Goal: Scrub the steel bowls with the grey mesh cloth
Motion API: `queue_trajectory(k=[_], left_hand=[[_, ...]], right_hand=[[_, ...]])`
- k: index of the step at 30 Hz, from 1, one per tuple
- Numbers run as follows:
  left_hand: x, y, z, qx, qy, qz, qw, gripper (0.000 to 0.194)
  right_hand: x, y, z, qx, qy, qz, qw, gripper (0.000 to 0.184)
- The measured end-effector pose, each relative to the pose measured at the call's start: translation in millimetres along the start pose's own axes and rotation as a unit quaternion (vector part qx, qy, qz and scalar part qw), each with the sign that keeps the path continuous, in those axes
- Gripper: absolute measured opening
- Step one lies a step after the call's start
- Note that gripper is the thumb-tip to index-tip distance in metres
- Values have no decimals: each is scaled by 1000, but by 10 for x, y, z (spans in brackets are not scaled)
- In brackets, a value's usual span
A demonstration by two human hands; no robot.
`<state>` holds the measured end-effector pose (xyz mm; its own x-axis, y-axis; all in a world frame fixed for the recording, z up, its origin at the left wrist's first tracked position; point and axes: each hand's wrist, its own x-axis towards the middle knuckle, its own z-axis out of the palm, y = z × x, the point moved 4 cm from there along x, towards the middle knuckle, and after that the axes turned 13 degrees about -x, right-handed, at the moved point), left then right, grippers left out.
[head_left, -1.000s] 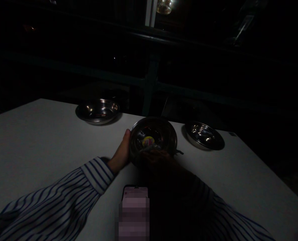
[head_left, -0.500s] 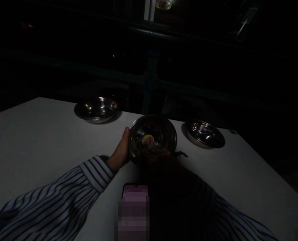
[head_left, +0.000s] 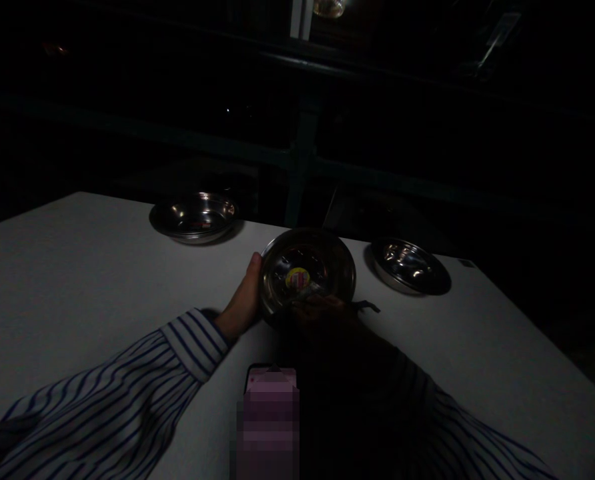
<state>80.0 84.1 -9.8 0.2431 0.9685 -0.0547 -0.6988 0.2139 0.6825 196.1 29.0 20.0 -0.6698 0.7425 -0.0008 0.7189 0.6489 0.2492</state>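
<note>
A shiny metal bowl (head_left: 333, 260) with a yellow and red oval sticker (head_left: 297, 279) inside leans up toward me at the middle of the table. My left hand (head_left: 245, 295) grips its left rim, thumb along the edge, with the other fingers hidden behind. Deep in shadow, my right hand (head_left: 327, 317) is closed at the bowl's near side, fingertips close to the sticker. A small greyish piece shows by those fingertips. Past the hand's right side sticks a dark thin strip (head_left: 369, 306); whether both belong to one held thing, I cannot tell.
Two more metal bowls stand near the far edge of the white table (head_left: 102, 267): a left bowl (head_left: 195, 237) and a right bowl (head_left: 402, 283). A phone with a lit pinkish screen (head_left: 271, 400), partly pixelated, lies close to me. Beyond the table it is very dark.
The whole view has shifted very slightly. Both hands and the bowl keep nearly the same pose.
</note>
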Motion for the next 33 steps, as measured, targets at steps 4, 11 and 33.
queue_trajectory(k=[4, 11, 33], left_hand=[[12, -5, -19, -4, 1, 1, 1000, 57], [4, -15, -6, -7, -12, -15, 1000, 59], [-5, 7, 20, 0, -8, -4, 1000, 56]], right_hand=[[-1, -13, -11, 15, 25, -13, 999, 35], [-11, 0, 7, 15, 23, -7, 1000, 29], [-21, 11, 50, 24, 44, -3, 999, 30]])
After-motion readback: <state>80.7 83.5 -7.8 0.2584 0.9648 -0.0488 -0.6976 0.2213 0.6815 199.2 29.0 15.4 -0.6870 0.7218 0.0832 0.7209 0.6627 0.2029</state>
